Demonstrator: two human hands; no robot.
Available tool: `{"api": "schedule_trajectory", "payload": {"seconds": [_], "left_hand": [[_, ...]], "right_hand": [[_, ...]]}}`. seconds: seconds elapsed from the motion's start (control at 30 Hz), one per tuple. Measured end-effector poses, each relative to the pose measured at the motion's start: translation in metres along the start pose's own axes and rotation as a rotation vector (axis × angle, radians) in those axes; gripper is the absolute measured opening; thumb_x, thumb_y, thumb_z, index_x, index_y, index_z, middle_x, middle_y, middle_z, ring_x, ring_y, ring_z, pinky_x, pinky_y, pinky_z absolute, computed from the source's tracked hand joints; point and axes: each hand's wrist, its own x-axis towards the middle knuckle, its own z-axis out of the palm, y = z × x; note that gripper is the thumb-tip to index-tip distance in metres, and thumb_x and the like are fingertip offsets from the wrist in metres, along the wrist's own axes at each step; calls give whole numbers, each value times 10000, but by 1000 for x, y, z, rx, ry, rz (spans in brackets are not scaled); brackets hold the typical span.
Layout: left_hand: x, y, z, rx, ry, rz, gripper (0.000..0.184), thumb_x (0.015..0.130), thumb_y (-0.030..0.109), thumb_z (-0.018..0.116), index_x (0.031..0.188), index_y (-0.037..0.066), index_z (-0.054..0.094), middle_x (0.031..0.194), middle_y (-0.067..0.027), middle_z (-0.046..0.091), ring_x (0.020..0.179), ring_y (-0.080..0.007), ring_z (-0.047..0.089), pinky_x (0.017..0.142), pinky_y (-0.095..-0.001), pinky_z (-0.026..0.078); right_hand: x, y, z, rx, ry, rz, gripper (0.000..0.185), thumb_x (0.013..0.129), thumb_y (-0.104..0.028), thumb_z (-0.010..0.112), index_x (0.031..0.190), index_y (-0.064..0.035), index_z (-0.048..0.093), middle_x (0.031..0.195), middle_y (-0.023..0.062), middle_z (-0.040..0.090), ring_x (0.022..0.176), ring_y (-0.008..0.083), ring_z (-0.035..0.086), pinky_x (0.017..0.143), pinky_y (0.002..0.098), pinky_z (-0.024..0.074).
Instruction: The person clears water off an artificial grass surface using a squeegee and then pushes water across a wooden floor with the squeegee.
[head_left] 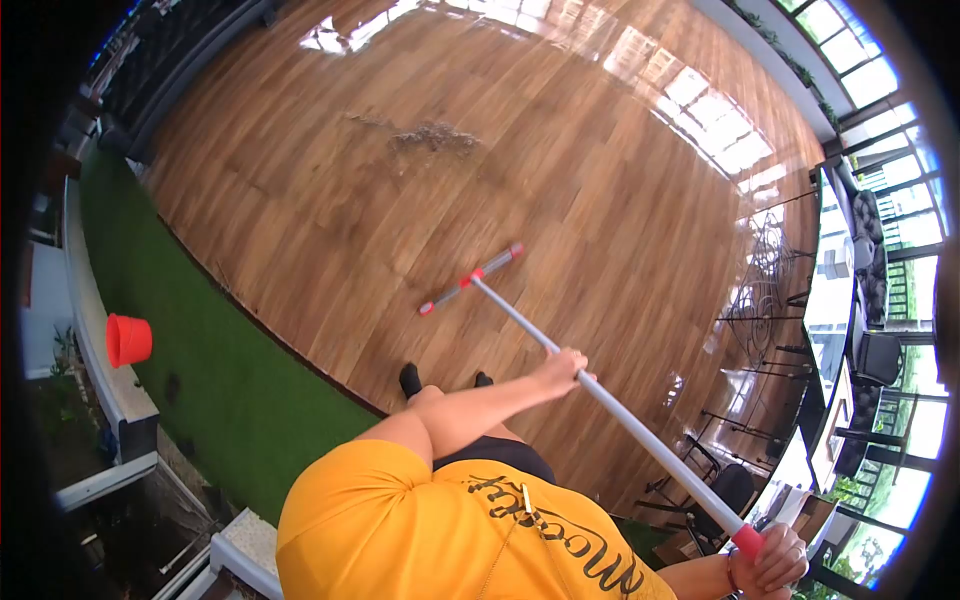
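Observation:
A long-handled floor squeegee (640, 428) with a grey pole slants across the view. Its narrow grey head (497, 263), with red ends and a red centre joint, rests on the wooden floor ahead of my feet. My left hand (562, 373) is wrapped round the middle of the pole. At the bottom right, my right hand (778, 562) grips the top end of the handle, just past its red collar (747, 541). A patch of dark, loose debris (436, 137) lies on the floor beyond the squeegee head.
To the left, a strip of green turf (235, 390) borders the wooden floor (600, 200), with a red bucket (130, 340) near its outer edge. A dark sofa (185, 75) stands at the upper left. Tables (828, 270) and chairs (735, 492) line the windows on the right.

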Motion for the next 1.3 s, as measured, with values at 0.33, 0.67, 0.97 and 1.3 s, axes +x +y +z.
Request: {"api": "schedule_trajectory", "payload": {"seconds": [0.33, 0.67, 0.97, 1.3], "left_hand": [[126, -164, -88, 278, -192, 104, 113, 817, 258, 596, 743, 176, 620, 878, -51, 588, 939, -258, 566, 767, -649, 376], [192, -320, -233, 477, -301, -111, 244, 751, 326, 691, 850, 132, 582, 1208, -73, 552, 1269, -346, 381, 1067, -628, 205], [29, -208, -265, 370, -400, 570, 202, 758, 302, 673, 693, 145, 564, 735, -29, 610, 839, -234, 609, 934, -569, 365], [-304, -41, -330, -56, -937, 772, 156, 705, 212, 671, 706, 112, 550, 662, -73, 595, 704, -293, 623, 600, -427, 503]], "right_hand": [[-35, 158, 104, -347, 437, 45, 383, 851, -180, 538, 545, -177, 309, 412, -63, 353, 357, 40, 283, 520, 245, 257], [-143, 331, 243, -620, 240, 328, 304, 864, -182, 632, 647, -62, 458, 629, 54, 564, 601, 212, 602, 736, 430, 466], [-146, 164, 326, -426, 602, -43, 348, 848, -231, 636, 647, -133, 370, 505, -28, 348, 438, 75, 328, 524, 242, 312], [-282, -96, 557, -503, 798, -396, 415, 968, -378, 409, 623, -155, 354, 525, -54, 326, 424, 70, 294, 405, 201, 275]]}}
